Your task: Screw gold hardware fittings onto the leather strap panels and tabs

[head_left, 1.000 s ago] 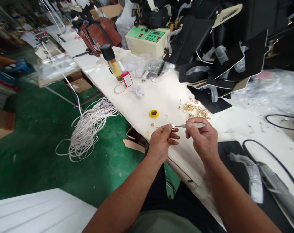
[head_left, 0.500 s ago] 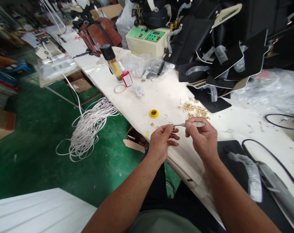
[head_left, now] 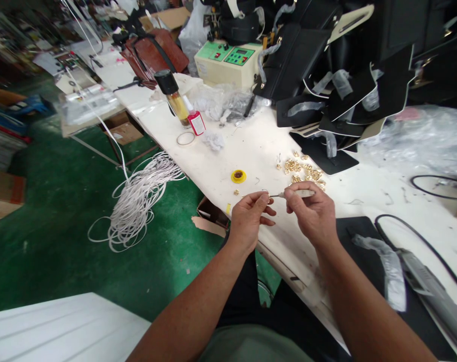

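My left hand (head_left: 250, 217) pinches a small gold metal fitting (head_left: 269, 200) between thumb and fingers above the white table's (head_left: 251, 146) near edge. My right hand (head_left: 312, 213) grips a thin screwdriver (head_left: 296, 193) by its pale handle, its tip pointing left into the fitting. Just beyond my hands lies a pile of gold fittings (head_left: 302, 170). A small yellow cap (head_left: 238, 176) and a few loose gold bits (head_left: 236, 192) sit to the left of it.
A red-labelled bottle (head_left: 196, 121), a black-capped amber bottle (head_left: 172, 95) and a clear ring (head_left: 185, 138) stand farther back. A green-topped machine (head_left: 228, 61) and stacked black bag panels (head_left: 341, 95) fill the far side. White cord (head_left: 138, 201) lies coiled on the green floor. Black cable (head_left: 413, 231) runs at right.
Both hands have stayed together at the table's edge, drifting very slightly up and left. The screwdriver tip remains at the fitting.
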`<state>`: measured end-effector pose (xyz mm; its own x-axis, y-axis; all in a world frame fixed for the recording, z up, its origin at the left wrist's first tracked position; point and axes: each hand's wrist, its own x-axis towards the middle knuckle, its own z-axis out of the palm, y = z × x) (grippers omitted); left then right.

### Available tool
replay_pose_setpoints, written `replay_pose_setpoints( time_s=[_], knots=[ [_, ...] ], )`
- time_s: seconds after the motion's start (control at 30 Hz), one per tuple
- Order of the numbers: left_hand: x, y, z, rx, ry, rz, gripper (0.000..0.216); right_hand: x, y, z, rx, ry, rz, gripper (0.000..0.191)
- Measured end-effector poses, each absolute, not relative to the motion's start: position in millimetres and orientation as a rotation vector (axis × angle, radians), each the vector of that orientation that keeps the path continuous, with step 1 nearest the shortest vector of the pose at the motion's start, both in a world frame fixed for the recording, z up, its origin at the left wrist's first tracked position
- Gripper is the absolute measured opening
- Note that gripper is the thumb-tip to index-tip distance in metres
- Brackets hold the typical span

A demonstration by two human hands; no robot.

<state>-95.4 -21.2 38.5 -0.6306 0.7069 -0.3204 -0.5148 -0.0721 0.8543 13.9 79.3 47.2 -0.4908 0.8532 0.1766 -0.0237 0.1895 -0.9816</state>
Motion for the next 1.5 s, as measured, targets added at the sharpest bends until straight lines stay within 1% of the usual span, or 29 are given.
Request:
replay_pose_setpoints(
  time_s=[0.23, 0.33, 0.43, 0.63, 0.73, 0.83, 0.9, 1.07, 1.17, 1.27, 1.4, 1.5],
  knots=[
    [-96, -24, 41, 0.326, 1.474, 1.819, 0.042, 10, 78, 50, -0.849, -1.571, 1.495, 0.027],
    [-95, -25, 44, 0.366, 1.518, 1.769, 0.038, 9, 79, 49, -0.872, -1.526, 1.489, 0.032],
    [-97, -27, 45, 0.461, 1.613, 1.695, 0.032, 8, 81, 48, -0.877, -1.502, 1.483, 0.032],
    [-120, -32, 46, 0.862, 1.901, 1.548, 0.016, 7, 83, 47, -0.85, -1.498, 1.493, 0.029],
    [-142, -31, 51, 1.166, 2.024, 1.466, 0.013, 8, 88, 44, -0.868, -1.384, 1.506, 0.03],
    [-167, -24, 55, 1.494, 2.135, 1.275, 0.015, 9, 98, 38, -0.868, -1.244, 1.531, 0.031],
    [-183, -16, 54, 1.653, 2.211, 1.058, 0.015, 11, 105, 33, -0.861, -1.172, 1.531, 0.031],
    [-200, 3, 47, 1.91, 2.212, 0.429, 0.021, 16, 119, 29, -0.888, -1.049, 1.529, 0.03],
    [-198, 10, 48, 1.949, 2.223, 0.213, 0.021, 18, 123, 30, -0.9, -0.98, 1.545, 0.031],
    [-190, 16, 53, 1.911, 2.322, 0.221, 0.015, 18, 125, 31, -0.91, -0.963, 1.55, 0.033],
    [-167, 35, 55, 1.933, 2.298, 0.372, 0.021, 18, 125, 33, -0.907, -0.941, 1.555, 0.032],
    [-146, 55, 49, 2.0, 2.185, 0.359, 0.023, 19, 126, 34, -0.892, -0.916, 1.559, 0.032]
  ],
)
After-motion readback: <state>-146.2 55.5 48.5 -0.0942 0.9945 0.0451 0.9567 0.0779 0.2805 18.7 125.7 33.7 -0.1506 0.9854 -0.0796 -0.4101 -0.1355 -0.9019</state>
